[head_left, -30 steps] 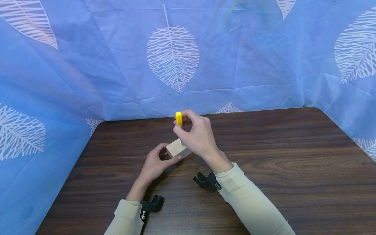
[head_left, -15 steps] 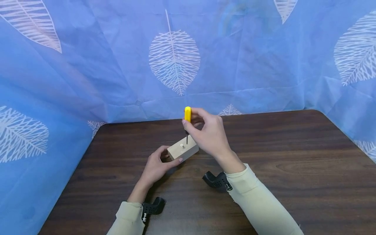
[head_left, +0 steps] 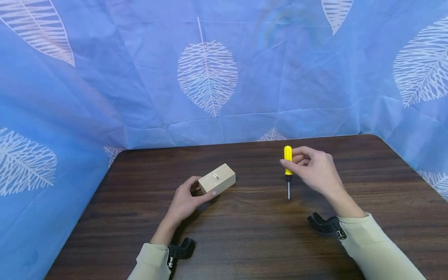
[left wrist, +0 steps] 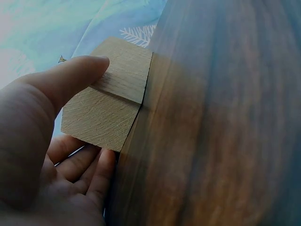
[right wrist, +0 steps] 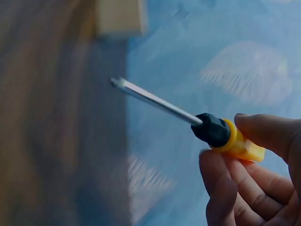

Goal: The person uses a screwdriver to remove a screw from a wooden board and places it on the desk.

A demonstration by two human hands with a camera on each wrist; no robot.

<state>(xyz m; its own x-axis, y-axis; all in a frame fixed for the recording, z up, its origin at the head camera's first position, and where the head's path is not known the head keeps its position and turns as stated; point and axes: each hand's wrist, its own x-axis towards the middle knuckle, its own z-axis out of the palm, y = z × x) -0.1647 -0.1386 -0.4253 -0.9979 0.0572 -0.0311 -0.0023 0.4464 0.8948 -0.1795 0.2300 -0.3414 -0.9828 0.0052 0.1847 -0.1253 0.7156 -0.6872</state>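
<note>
A pale wooden block (head_left: 221,179) lies on the table left of centre, with a small metal screw (head_left: 216,176) standing up from its top face. My left hand (head_left: 185,199) grips the block's near left end, thumb on one side and fingers on the other; the left wrist view shows the thumb pressed on the wood (left wrist: 101,115). Well to the right, my right hand (head_left: 316,171) pinches the yellow handle of a screwdriver (head_left: 288,161). Its shaft points down over the table, apart from the block. In the right wrist view the screwdriver's bare metal shaft (right wrist: 160,102) shows fully.
The dark wood-grain table (head_left: 245,241) runs back to a blue cloth (head_left: 280,77) with white leaf prints, hanging behind and at the sides. Black camera mounts sit at the left wrist (head_left: 181,249) and right wrist (head_left: 325,223).
My right hand has carried the screwdriver away from the screw in the block, off to the right and a little nearer. The left hand and the block have stayed almost in place.
</note>
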